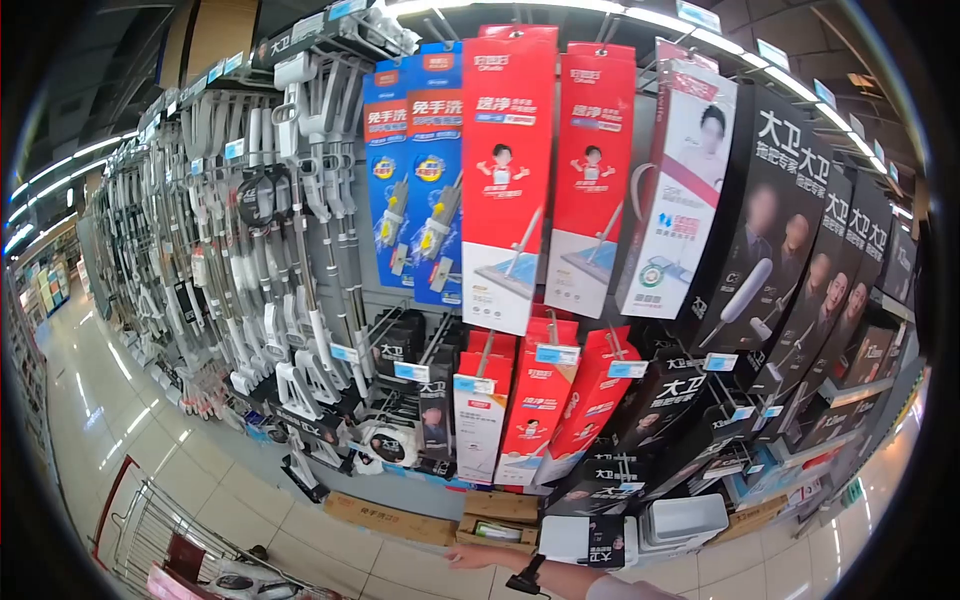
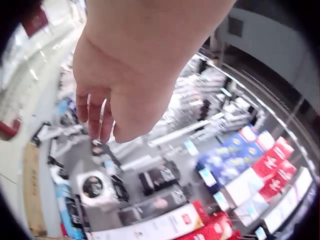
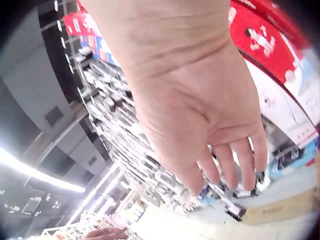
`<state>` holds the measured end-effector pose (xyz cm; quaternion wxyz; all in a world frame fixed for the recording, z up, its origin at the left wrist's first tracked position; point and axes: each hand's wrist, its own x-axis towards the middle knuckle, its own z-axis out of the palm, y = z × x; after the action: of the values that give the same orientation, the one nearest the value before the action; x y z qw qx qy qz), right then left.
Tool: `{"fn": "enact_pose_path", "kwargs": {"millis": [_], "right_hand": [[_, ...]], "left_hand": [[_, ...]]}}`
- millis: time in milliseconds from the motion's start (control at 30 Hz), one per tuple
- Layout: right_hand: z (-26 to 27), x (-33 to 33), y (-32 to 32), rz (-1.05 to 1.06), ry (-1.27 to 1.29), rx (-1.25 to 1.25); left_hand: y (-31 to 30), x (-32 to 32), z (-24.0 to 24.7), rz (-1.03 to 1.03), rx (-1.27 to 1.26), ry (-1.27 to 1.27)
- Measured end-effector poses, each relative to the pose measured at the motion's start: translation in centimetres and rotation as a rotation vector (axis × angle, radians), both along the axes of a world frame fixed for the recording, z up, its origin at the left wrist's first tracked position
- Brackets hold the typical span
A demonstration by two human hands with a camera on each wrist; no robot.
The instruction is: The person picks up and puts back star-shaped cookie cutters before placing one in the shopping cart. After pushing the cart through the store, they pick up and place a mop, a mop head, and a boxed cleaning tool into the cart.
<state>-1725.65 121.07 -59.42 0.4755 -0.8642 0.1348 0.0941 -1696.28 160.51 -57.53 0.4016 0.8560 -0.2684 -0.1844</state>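
Note:
In the head view my right hand (image 1: pixel 478 556) reaches leftward along the bottom, in front of low cardboard boxes (image 1: pixel 500 507), with a dark strap (image 1: pixel 527 577) round its wrist. The right wrist view shows its palm, the fingers (image 3: pixel 245 160) loosely extended and nothing in them. My left hand (image 2: pixel 120 95) appears in the left wrist view, its fingers hanging relaxed with nothing held. Behind it are the shelf goods, among them a white pack with a round black label (image 2: pixel 93 187). Red-and-white mop boxes (image 1: pixel 510 180) hang from hooks ahead, beyond both hands.
Blue mop packs (image 1: pixel 412 170) and rows of grey-white mops (image 1: pixel 220 230) fill the left of the rack. Black boxes (image 1: pixel 765 200) hang at the right. A shopping cart (image 1: pixel 150 520) with goods stands lower left on the tiled floor (image 1: pixel 250 490). White bins (image 1: pixel 685 518) sit low down.

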Motion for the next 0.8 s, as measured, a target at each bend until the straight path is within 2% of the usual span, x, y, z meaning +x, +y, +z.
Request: {"fn": "enact_pose_path", "kwargs": {"millis": [33, 100, 167, 200, 233, 267, 300, 367, 467, 533, 600, 633, 667, 733, 800], "right_hand": [[2.4, -1.6, -1.1, -0.077, -0.005, -0.041], [7.0, -3.5, -3.7, -0.086, -0.004, 0.014], [12.5, -6.2, -4.6, -0.264, -0.204, 0.011], [14.7, -7.1, -5.3, -0.28, -0.316, -0.104], [17.2, -7.8, -6.0, -0.296, -0.425, -0.218], [23.5, -8.9, -4.8, -0.342, -0.415, -0.237], [26.4, -9.5, -5.0, -0.351, -0.455, -0.252], [31.6, -10.3, -5.0, -0.396, -0.585, -0.275], [38.6, -9.7, -5.4, -0.387, -0.668, -0.406], [43.1, -8.0, -5.9, -0.379, -0.707, -0.486], [47.0, -4.5, -7.0, -0.353, -0.799, -0.64], [48.8, -2.3, -7.9, -0.391, -0.795, -0.636], [50.2, 0.0, -8.9, -0.427, -0.79, -0.635], [51.6, 5.3, -13.3, -0.452, -0.84, -0.808], [53.4, 10.1, -16.5, -0.545, -0.841, -0.759]], "left_hand": [[-4.1, -0.9, 3.7, -0.006, -0.003, -0.001], [-12.3, -4.1, 10.6, -0.276, -0.169, 0.105], [-19.8, -6.2, 14.6, -0.462, -0.397, -0.163], [-22.8, -7.4, 17.1, -0.558, -0.386, -0.169], [-25.6, -9.8, 21.2, -0.619, -0.508, 0.06], [-28.5, -11.1, 24.0, -0.722, -0.545, -0.051], [-31.2, -12.1, 26.3, -0.823, -0.582, -0.161], [-35.8, -14.1, 31.4, -0.901, -0.602, -0.122], [-43.1, -13.5, 36.0, -0.85, -0.833, -0.213], [-48.4, -11.5, 39.1, -0.765, -0.962, -0.154], [-52.4, -9.0, 42.8, -0.565, -0.996, -0.282], [-54.8, -7.2, 44.1, -0.505, -1.003, -0.351], [-57.4, -5.2, 45.1, -0.491, -1.036, -0.357], [-61.9, -2.0, 47.0, -0.457, -1.04, -0.28], [-65.6, 0.6, 48.9, -0.516, -1.021, -0.256]]}}
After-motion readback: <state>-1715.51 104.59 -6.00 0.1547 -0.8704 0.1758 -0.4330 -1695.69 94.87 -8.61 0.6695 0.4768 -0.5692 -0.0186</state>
